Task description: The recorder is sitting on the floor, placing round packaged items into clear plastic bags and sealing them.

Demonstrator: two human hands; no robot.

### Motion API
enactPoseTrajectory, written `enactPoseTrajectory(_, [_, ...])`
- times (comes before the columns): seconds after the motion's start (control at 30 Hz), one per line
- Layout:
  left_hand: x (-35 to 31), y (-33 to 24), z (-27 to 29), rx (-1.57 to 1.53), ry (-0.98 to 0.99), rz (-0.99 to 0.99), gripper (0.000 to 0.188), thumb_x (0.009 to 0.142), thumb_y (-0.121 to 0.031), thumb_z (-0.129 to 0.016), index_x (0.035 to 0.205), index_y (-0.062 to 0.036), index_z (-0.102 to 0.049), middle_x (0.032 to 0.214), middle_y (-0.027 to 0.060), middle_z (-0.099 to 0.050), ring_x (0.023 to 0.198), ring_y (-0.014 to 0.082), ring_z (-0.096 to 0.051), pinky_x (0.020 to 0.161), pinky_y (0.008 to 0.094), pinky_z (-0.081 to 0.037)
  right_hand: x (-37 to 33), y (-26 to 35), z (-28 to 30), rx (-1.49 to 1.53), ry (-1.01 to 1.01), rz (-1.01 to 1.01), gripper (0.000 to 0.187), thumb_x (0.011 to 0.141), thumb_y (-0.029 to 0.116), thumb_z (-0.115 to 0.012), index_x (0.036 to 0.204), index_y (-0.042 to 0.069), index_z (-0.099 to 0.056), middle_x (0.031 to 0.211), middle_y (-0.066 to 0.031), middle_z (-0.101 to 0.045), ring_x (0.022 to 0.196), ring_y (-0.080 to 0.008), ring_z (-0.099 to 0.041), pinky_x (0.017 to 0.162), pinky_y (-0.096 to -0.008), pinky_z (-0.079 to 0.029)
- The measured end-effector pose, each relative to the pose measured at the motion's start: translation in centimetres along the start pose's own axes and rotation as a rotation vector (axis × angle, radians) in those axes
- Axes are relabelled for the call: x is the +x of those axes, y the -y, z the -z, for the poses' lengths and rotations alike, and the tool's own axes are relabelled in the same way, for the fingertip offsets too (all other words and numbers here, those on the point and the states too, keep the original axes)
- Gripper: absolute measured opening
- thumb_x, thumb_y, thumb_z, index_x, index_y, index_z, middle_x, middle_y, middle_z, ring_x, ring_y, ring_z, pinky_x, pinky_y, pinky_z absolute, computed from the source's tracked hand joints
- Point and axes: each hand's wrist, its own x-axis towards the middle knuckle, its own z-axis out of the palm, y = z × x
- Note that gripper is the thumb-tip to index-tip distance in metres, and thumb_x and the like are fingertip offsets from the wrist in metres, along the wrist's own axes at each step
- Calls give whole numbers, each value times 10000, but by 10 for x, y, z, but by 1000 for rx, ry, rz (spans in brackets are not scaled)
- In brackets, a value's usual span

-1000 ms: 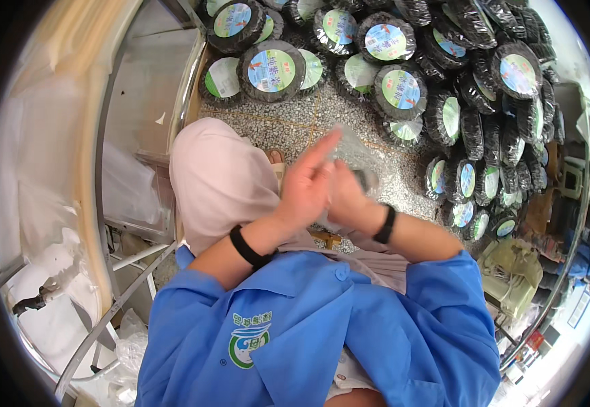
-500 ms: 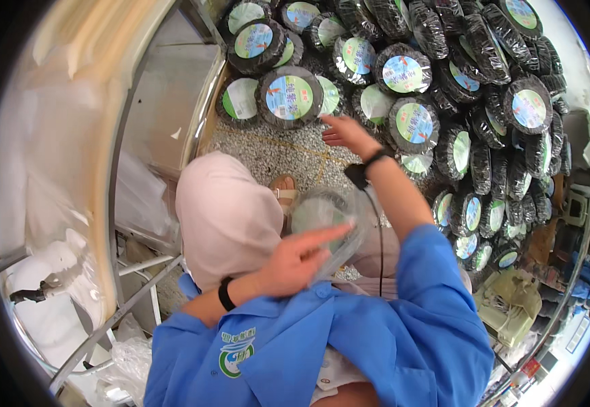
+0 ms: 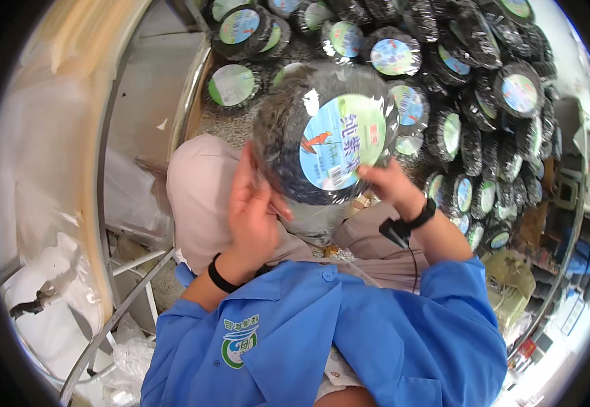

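Observation:
A round, flat black package (image 3: pixel 284 142) in shiny clear wrap is held up above my lap. It is tilted, with its blue and green round label facing me. My right hand (image 3: pixel 395 186) grips its lower right edge, thumb on the label. Beside its lower left edge, my left hand (image 3: pixel 253 214) is open with its fingers apart; I cannot tell whether they touch the wrap. A clear plastic bag (image 3: pixel 312 222) lies between my knees just under the package, partly hidden by it.
Many similar round packages (image 3: pixel 394 54) are piled on the speckled floor ahead and to the right. A plastic-covered frame (image 3: pixel 149 95) stands on my left, with metal bars (image 3: pixel 115 319) below. An olive bag-like thing (image 3: pixel 508 278) is at the right.
My right hand has taken a round package from the front of the pile and brought it close above my lap. My left hand has moved left and turned upward beside it.

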Motion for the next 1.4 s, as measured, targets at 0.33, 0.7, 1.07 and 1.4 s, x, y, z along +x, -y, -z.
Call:
enactPoseTrajectory(0.33, [-34,16,-52,233,465,-30,551,1000,9,-350,1541,-59,-274,1605,77,-283,561,33,-435,538,181,-424,-121,-75,-63,-1872,429,471,407,783,205,-636,1128,-5,-589,1094,-122,-598,1020,-250,-561,866,-389,-433])
enactPoseTrajectory(0.7, [-70,-21,-43,502,544,293,528,979,26,-402,1497,-71,-392,1373,75,-567,560,19,-468,501,180,-409,59,-80,264,-754,-750,-186,660,932,484,-589,1135,-144,-589,1007,-207,-669,886,-257,-681,742,-374,-540])
enactPoseTrajectory(1.07, [-70,-7,-68,107,516,97,727,926,24,-524,1554,-18,-161,1496,123,-420,624,77,-525,577,235,-488,29,7,204,435,-429,304,467,832,143,-758,1232,-21,-582,1187,-90,-659,1052,-259,-646,905,-399,-529])
enactPoseTrajectory(1.4, [-52,9,-73,126,338,11,532,1032,-176,-368,1536,-36,-274,1553,86,-374,625,90,-544,530,242,-461,-187,18,-13,-1303,-435,630,335,722,40,-674,1040,6,-574,1143,-178,-549,1078,-306,-555,899,-443,-443])
